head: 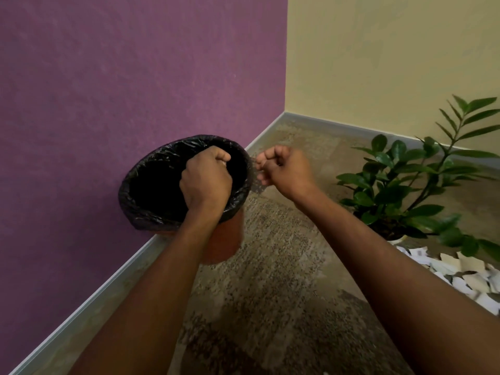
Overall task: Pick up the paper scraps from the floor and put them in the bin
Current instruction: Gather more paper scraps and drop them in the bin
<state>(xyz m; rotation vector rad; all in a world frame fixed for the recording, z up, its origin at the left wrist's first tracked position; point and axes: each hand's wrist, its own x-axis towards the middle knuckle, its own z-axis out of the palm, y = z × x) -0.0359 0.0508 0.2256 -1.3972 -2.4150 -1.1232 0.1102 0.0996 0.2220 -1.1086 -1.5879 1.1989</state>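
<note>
A round bin [151, 212] with a black plastic liner stands on the floor against the purple wall. My left hand [207, 180] is a closed fist held over the bin's opening, and no paper shows in it. My right hand [284, 169] hovers just right of the bin's rim with its fingers curled in, slightly blurred, and no paper shows between them. A heap of white and beige paper scraps [460, 274] lies on the floor at the right edge, below the plant and partly behind my right forearm.
A potted plant [405, 185] with glossy green leaves stands in a pale pot at the right, near the beige wall. A grey skirting board [108, 293] runs along both walls into the corner. The patterned brown floor [270, 307] stretches between the bin and the plant.
</note>
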